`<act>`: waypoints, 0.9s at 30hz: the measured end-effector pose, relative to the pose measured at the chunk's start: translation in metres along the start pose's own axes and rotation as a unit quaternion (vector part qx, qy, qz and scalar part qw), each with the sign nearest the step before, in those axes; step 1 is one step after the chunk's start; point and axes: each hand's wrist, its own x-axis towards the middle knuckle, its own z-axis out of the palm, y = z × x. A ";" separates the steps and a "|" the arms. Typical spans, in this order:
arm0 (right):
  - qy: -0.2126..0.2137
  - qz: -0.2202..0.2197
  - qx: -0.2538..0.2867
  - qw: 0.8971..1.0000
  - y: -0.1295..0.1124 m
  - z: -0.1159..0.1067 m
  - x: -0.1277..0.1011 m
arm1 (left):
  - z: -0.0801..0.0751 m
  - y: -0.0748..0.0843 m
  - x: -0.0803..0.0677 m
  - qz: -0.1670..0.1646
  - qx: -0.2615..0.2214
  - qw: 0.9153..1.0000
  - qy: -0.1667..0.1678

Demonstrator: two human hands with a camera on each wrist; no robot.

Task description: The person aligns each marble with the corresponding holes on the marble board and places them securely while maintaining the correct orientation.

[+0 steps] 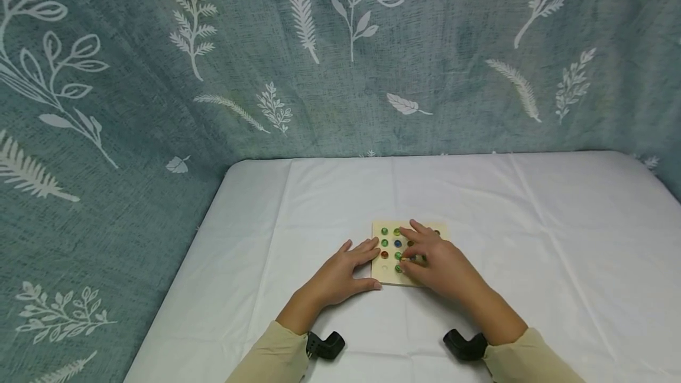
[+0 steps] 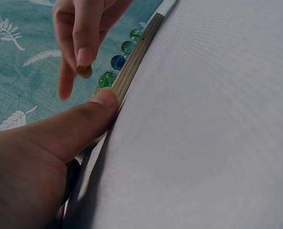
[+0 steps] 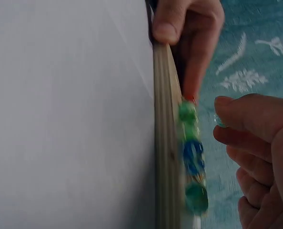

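A flat, pale wooden board with rows of glass marbles lies on the white cloth. My left hand rests at its left side, with fairly straight fingers over the edge. In the left wrist view, the left thumb presses against the front of the board. My right hand is above the board and pinches a small glass marble between thumb and finger. That marble is mostly hidden by the fingertips. Green, blue and reddish marbles, such as a blue one, sit on the board. The right hand covers part of the rows.
One hollow at the board's front left corner holds no marble. White cloth covers the table around the board. A patterned green curtain hangs behind and at the left. Black wrist devices are on both forearms.
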 end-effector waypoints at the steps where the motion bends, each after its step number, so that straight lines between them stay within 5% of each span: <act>1: -0.004 -0.008 -0.006 1.000 -0.003 0.003 0.002 | 0.000 0.000 0.000 0.002 0.002 1.000 0.000; 9: -0.017 -0.047 -0.040 0.998 -0.012 0.021 0.013 | -0.001 0.000 -0.001 0.015 0.012 1.000 0.002; 27: -0.031 -0.049 -0.078 0.995 -0.017 0.025 0.016 | -0.002 0.001 0.000 0.016 0.007 1.000 -0.003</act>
